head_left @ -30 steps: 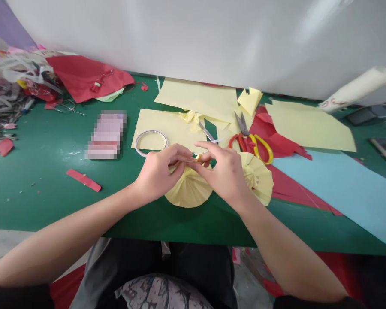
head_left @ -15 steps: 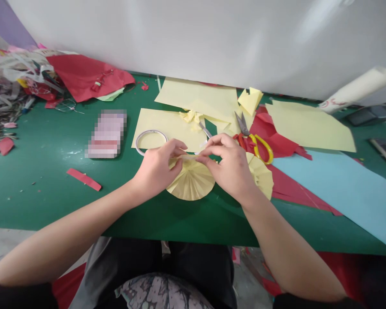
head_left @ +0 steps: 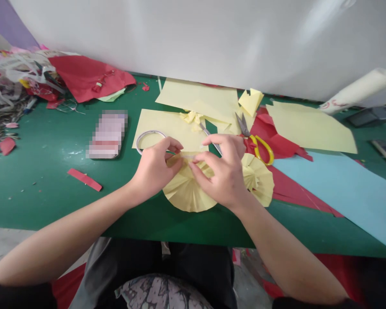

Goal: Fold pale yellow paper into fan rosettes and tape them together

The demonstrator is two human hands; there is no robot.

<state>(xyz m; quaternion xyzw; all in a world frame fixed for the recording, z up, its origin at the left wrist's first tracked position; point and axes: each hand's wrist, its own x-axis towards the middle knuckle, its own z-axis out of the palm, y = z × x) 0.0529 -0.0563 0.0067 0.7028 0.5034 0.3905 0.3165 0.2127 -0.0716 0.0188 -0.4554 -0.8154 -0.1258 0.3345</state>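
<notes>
A pleated yellow paper fan, spread in a half-round, lies at the table's front under both hands. My left hand is closed at the fan's upper left edge, thumb and forefinger pinching it. Close by, my right hand pinches a thin, pale strip that looks like tape, along the fan's upper edge. Its other fingers are curled above. To the right, partly behind my right wrist, sits a second pleated yellow fan. A narrow tape roll lies flat just beyond my left hand.
Yellow-handled scissors and a metal blade lie behind the hands among yellow sheets. Red paper and a blue sheet spread rightward. Leftward are a blurred phone, a red strip and heaped scraps.
My right hand has moved a little left and down, closer to my left fingers. The fan has shifted slightly toward me and shows more of its pleats.
</notes>
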